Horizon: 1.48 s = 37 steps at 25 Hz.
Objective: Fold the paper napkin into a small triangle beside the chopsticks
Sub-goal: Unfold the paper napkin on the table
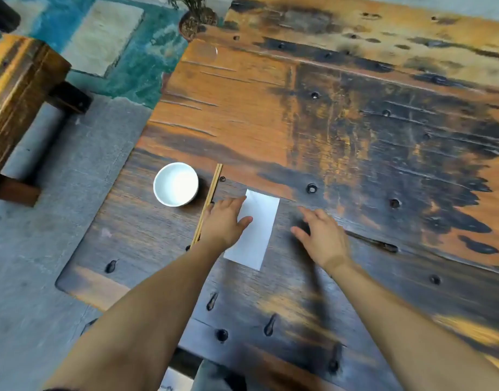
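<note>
Both my hands at the napkin on the bench.

The weathered wooden bench [327, 114] carries everything. My left hand [224, 221] lies flat, fingers spread, on the left edge of the napkin [259, 221]; my right hand [321, 232] hovers open, just right of it. The napkin, a white rectangle, lies just right of the chopsticks [210, 198], with the white bowl [175, 184] left of those.

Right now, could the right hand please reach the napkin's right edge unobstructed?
Probably yes: the right hand hovers just beside the paper napkin, with only bare wooden table between them.
</note>
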Tool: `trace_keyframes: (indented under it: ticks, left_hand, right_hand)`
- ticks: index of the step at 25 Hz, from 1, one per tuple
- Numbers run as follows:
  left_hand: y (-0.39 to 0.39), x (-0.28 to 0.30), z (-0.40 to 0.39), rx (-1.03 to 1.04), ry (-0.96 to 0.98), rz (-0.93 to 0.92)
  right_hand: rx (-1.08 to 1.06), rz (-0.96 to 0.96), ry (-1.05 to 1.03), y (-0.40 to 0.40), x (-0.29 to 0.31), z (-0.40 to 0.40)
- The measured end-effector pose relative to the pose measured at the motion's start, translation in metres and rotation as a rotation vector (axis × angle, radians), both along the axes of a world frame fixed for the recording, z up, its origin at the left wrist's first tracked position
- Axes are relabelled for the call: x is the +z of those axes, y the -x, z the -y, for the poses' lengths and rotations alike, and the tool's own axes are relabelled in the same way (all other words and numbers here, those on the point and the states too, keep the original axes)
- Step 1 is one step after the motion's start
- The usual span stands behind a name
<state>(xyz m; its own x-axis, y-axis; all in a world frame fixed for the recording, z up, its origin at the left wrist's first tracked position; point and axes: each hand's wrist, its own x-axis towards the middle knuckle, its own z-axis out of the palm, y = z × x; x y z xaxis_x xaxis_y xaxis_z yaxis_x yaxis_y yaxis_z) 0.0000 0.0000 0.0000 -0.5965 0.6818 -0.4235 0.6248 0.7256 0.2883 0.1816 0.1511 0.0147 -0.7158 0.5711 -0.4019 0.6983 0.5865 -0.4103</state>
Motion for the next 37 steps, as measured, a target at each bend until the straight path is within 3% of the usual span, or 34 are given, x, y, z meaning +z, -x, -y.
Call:
trace_keyframes:
  ticks: [8, 19, 28, 37]
  left_hand:
    - [0.040, -0.035, -0.040, 0.052, -0.091, -0.020]
    - [0.045, -0.040, -0.045, 0.127, -0.179, 0.014]
    - [0.051, -0.039, -0.033, 0.123, -0.212, 0.083]
    - [0.053, -0.030, -0.037, -0.053, -0.166, 0.267]
  right_hand:
    - [-0.113, 0.031, 0.037, 0.077, -0.048, 0.006]
    - [-0.183, -0.049, -0.035, 0.076, -0.055, 0.005]
    - [-0.175, 0.018, 0.020, 0.083, -0.056, -0.002]
    - [-0.203, -0.214, 0.164, 0.057, -0.052, 0.000]
